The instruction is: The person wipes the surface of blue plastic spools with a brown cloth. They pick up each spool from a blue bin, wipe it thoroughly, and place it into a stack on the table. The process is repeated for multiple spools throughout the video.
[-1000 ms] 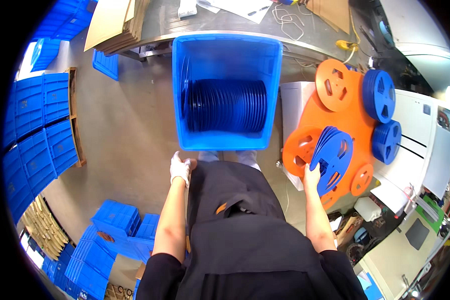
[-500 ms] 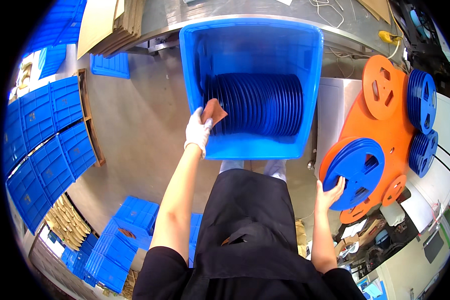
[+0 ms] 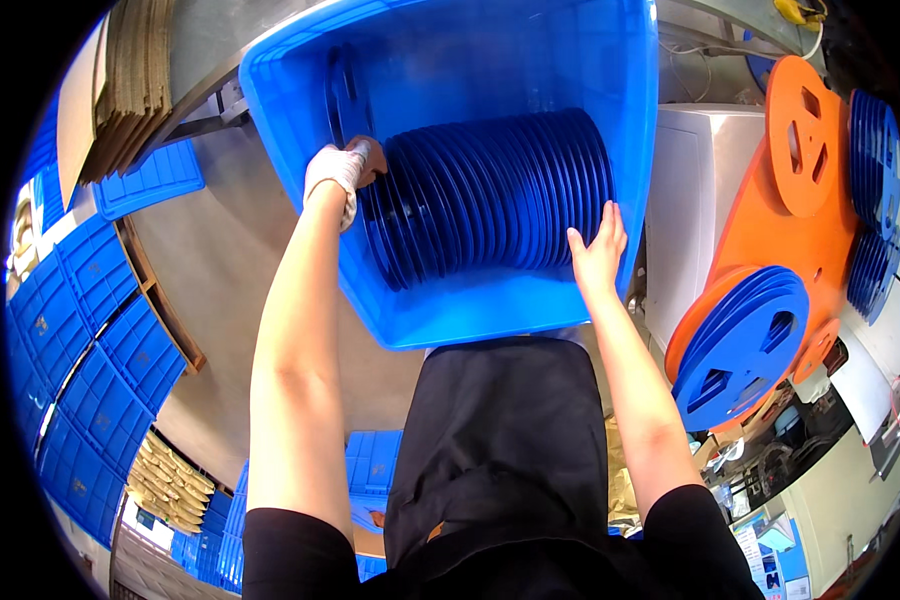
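A blue plastic bin (image 3: pixel 470 325) holds a row of dark blue discs (image 3: pixel 485 190) standing on edge, and one more disc (image 3: pixel 342 95) leans apart at its far left wall. My left hand (image 3: pixel 338 172), in a white glove, is inside the bin at the row's left end. It is closed on a reddish-brown piece of cloth (image 3: pixel 373 160), mostly hidden by the hand. My right hand (image 3: pixel 598 250), bare, is at the row's right end beside the bin's right wall. Its fingers are stretched and the thumb apart; whether they touch the last disc I cannot tell.
At right, an orange slotted stand (image 3: pixel 760 230) carries a stack of blue discs (image 3: pixel 745 350) and further blue stacks at its far side. A white cabinet (image 3: pixel 685 200) stands beside the bin. Cardboard sheets (image 3: pixel 130 90) lie far left; blue crates (image 3: pixel 90 340) are stacked at left.
My right hand has left the blue disc stack on the orange stand and reached into the bin. My left hand has moved deeper into the bin, with the cloth. The view has shifted.
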Tool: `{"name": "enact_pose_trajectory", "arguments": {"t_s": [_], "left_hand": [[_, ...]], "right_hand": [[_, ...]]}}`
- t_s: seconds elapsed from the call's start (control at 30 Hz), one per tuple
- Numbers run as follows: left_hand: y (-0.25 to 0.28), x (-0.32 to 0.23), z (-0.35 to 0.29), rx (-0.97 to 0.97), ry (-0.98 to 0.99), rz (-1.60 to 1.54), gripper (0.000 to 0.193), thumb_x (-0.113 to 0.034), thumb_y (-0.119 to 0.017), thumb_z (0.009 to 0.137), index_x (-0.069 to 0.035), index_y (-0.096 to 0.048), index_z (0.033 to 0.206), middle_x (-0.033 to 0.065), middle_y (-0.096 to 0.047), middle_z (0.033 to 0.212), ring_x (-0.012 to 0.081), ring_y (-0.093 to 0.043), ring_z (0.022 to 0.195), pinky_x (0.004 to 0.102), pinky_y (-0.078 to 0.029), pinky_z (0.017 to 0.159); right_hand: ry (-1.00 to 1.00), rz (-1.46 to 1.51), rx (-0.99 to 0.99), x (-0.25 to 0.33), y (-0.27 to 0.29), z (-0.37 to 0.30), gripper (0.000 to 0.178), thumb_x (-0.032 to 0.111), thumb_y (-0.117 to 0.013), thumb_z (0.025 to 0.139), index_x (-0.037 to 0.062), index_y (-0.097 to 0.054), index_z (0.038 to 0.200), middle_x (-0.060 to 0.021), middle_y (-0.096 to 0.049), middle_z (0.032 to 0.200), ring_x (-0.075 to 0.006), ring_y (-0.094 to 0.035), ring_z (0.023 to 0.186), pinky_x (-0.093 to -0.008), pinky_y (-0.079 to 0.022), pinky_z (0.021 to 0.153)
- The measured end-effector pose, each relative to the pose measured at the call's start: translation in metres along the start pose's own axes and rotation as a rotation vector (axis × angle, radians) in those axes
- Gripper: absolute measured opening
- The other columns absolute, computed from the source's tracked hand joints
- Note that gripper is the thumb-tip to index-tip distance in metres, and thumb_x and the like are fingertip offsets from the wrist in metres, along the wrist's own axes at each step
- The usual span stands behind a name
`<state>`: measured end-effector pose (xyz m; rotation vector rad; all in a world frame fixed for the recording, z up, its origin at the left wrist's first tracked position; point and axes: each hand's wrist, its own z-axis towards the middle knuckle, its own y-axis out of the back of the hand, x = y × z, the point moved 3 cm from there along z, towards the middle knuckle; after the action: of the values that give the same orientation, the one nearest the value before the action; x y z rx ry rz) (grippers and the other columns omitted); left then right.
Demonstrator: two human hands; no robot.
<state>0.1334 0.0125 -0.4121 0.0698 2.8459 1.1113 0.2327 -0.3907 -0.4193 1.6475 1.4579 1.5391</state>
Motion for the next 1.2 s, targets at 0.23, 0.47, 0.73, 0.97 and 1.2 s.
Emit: {"name": "enact_pose_trajectory", "arguments": {"t_s": [0.23, 0.47, 0.73, 0.97, 1.2], "left_hand": [[0.034, 0.001, -0.045, -0.047, -0.139, 0.044, 0.043, -0.038, -0.053, 0.089, -0.001, -0.064, 0.107, 0.0243, -0.064, 0.107, 0.0389, -0.062, 0.098, 0.0411, -0.049, 0.085], [0.153, 0.088, -0.224, -0.115, -0.423, -0.315, 0.030, -0.014, -0.055, 0.093, 0.006, -0.061, 0.115, 0.0107, -0.067, 0.104, 0.0167, -0.060, 0.094, 0.0297, -0.046, 0.086], [0.090, 0.137, -0.291, -0.024, -0.082, -0.932, 0.040, -0.026, -0.066, 0.088, -0.001, -0.059, 0.118, 0.0096, -0.064, 0.109, 0.0220, -0.061, 0.099, 0.0340, -0.049, 0.085], [-0.035, 0.037, -0.281, 0.436, -0.049, -0.967, 0.036, -0.025, -0.059, 0.091, 0.002, -0.056, 0.116, 0.0151, -0.065, 0.101, 0.0286, -0.065, 0.074, 0.0330, -0.048, 0.058], [-0.149, -0.026, -0.248, 0.367, -0.402, -0.253, 0.045, -0.032, -0.058, 0.089, 0.002, -0.057, 0.119, 0.0253, -0.064, 0.108, 0.0374, -0.062, 0.100, 0.0400, -0.047, 0.087]], "right_hand": [[-0.140, 0.046, -0.008, 0.008, -0.007, 0.002, 0.082, 0.015, -0.073, 0.078, -0.0014, -0.029, 0.145, -0.0244, -0.035, 0.143, -0.0419, -0.032, 0.131, -0.0461, -0.027, 0.111], [-0.197, -0.091, -0.113, 0.017, -0.043, -0.005, 0.077, 0.017, -0.074, 0.073, -0.0018, -0.038, 0.138, -0.0242, -0.046, 0.130, -0.0415, -0.043, 0.115, -0.0490, -0.037, 0.099], [0.036, 0.073, 0.219, 0.049, -0.075, -0.047, 0.083, 0.016, -0.073, 0.074, 0.0038, -0.031, 0.145, -0.0197, -0.037, 0.142, -0.0383, -0.037, 0.130, -0.0471, -0.034, 0.105], [0.099, 0.957, 0.504, 0.023, -0.098, -0.095, 0.064, 0.028, -0.061, 0.090, 0.0066, -0.034, 0.144, -0.0187, -0.039, 0.145, -0.0339, -0.041, 0.131, -0.0394, -0.032, 0.110], [0.161, 0.334, 0.553, 0.013, 0.007, -0.173, 0.052, 0.012, -0.069, 0.078, -0.0017, -0.051, 0.125, -0.0253, -0.049, 0.131, -0.0424, -0.044, 0.125, -0.0460, -0.040, 0.101]]}}
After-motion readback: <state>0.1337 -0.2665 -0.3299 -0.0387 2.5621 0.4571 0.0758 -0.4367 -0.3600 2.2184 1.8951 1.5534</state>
